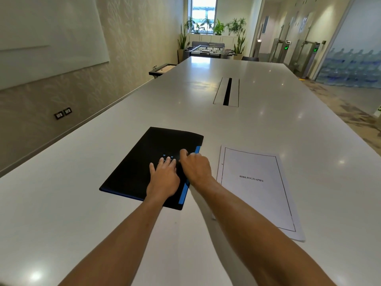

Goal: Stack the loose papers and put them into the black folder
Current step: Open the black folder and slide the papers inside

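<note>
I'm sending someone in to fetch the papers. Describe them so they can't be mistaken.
On the near end of the long white table, just right of the black folder, lies a stack of white papers. Its top sheet has a thin black border and the word BIBLIOGRAPHY.

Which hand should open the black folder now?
Probably the right hand. Its fingers curl at the blue right edge of the closed folder, ready to lift the cover. The left hand lies flat on top, holding it steady. The papers wait beside it.
</note>
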A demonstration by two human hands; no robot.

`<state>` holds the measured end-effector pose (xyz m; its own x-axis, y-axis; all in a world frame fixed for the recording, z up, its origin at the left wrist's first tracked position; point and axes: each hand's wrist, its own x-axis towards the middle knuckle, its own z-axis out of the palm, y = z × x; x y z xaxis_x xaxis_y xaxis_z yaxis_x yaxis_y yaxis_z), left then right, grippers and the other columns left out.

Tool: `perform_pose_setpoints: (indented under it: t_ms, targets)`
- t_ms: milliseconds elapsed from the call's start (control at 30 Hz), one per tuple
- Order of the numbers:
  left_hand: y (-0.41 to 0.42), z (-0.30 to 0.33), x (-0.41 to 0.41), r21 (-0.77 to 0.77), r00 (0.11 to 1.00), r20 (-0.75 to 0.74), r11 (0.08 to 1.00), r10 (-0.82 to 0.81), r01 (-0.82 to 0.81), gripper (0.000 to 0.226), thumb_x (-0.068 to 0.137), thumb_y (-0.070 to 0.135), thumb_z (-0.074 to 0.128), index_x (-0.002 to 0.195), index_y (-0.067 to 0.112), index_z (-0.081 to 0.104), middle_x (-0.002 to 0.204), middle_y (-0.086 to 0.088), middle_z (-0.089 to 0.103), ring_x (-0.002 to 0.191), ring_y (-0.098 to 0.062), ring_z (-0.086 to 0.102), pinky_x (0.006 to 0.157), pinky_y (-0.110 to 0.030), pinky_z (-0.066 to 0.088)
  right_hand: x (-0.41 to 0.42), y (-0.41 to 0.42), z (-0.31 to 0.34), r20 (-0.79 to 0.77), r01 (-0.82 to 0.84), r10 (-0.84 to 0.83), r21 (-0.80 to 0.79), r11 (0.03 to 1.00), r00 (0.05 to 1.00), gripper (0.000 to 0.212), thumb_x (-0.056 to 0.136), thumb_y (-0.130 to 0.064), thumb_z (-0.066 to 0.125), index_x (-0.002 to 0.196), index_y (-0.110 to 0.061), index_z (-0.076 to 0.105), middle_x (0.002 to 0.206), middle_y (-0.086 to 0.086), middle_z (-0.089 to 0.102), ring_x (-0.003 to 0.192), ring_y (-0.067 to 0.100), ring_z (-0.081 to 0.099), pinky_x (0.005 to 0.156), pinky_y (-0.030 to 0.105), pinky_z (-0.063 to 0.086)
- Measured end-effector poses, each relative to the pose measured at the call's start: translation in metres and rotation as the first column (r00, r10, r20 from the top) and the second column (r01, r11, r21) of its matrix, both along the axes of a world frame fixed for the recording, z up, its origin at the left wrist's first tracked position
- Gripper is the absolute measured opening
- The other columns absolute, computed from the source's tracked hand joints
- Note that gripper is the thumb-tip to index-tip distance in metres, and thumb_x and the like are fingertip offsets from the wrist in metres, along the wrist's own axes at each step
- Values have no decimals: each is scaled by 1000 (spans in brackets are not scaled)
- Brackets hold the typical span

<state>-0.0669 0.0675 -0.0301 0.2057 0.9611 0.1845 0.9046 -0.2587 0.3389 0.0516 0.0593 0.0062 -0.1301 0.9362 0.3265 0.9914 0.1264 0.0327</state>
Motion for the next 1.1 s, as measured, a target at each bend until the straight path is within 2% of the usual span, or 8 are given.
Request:
perform_pose_setpoints:
  t_ms: [100, 267, 433, 567, 700, 867, 967, 1100]
  targets:
    - [0, -1, 0, 3, 1000, 25, 1000, 11, -11, 46, 101, 31, 30, 145, 18, 35, 154, -6, 34, 146, -24, 19, 115, -56, 6, -1, -2, 0, -17, -15, 15, -2, 1000, 1000, 43, 94, -25, 59, 127, -7, 39, 79, 10, 58, 62, 20, 58, 57, 31, 50]
    - [1, -3, 1, 15, 1000, 1, 1000, 4, -4, 65, 93, 61, 29, 144, 21, 37, 153, -6, 35, 145, -24, 19, 114, -55, 6, 13, -6, 2, -286, 79, -73, 9, 997, 956, 48, 92, -20, 61, 130, -10, 34, 70, 2, 48, 51, 13, 46, 50, 26, 40]
    - [1, -2, 2, 13, 997, -71, 1000, -18, 19, 76, 83, 71, 37, 145, 28, 33, 155, -5, 31, 146, -25, 16, 113, -59, 5, 18, -17, -1, -490, 94, -85, -6, 996, 867, 55, 88, -16, 65, 133, -11, 35, 77, 1, 49, 62, 13, 51, 57, 23, 42]
    - [-4, 3, 3, 15, 998, -54, 999, -29, 29, 67, 85, 68, 39, 143, 36, 33, 154, -6, 32, 145, -27, 17, 113, -60, 7, 20, -24, -2, -578, 74, -62, -3, 997, 813, 49, 89, -12, 63, 130, -13, 37, 83, 5, 56, 68, 15, 57, 61, 24, 49]
    - [-13, 12, 5, 28, 997, -40, 998, -64, 65, 58, 88, 60, 44, 142, 38, 34, 154, -5, 32, 145, -27, 19, 112, -59, 11, 21, -28, 5, -754, 123, -105, -32, 992, 649, 39, 91, -6, 59, 126, -13, 43, 92, 10, 63, 69, 12, 58, 60, 20, 53]
    - [-27, 41, 22, 110, 984, -42, 978, -172, 176, 34, 92, 30, 51, 126, 23, 52, 141, -5, 47, 124, -23, 49, 101, -48, 43, 21, -33, 11, -882, 241, -151, -44, 970, 446, 26, 92, 1, 55, 115, -9, 51, 90, -1, 56, 60, -1, 51, 45, 1, 40]
    - [-29, 68, 40, 68, 975, -136, 980, -178, 188, 24, 94, 22, 52, 117, 18, 55, 124, -8, 54, 105, -24, 57, 88, -44, 51, 19, -33, 16, -914, 290, -167, -57, 955, 371, 24, 91, 1, 56, 114, -8, 53, 90, -2, 55, 62, -4, 48, 46, 2, 38]
    - [-26, 104, 46, 89, 946, -324, 995, -24, 56, 33, 93, 15, 52, 125, 9, 49, 125, -15, 49, 110, -34, 53, 86, -48, 51, 18, -37, 29, -952, 283, -78, 10, 959, 297, 23, 90, 5, 52, 109, -8, 53, 89, 0, 54, 70, 6, 58, 55, 11, 50]
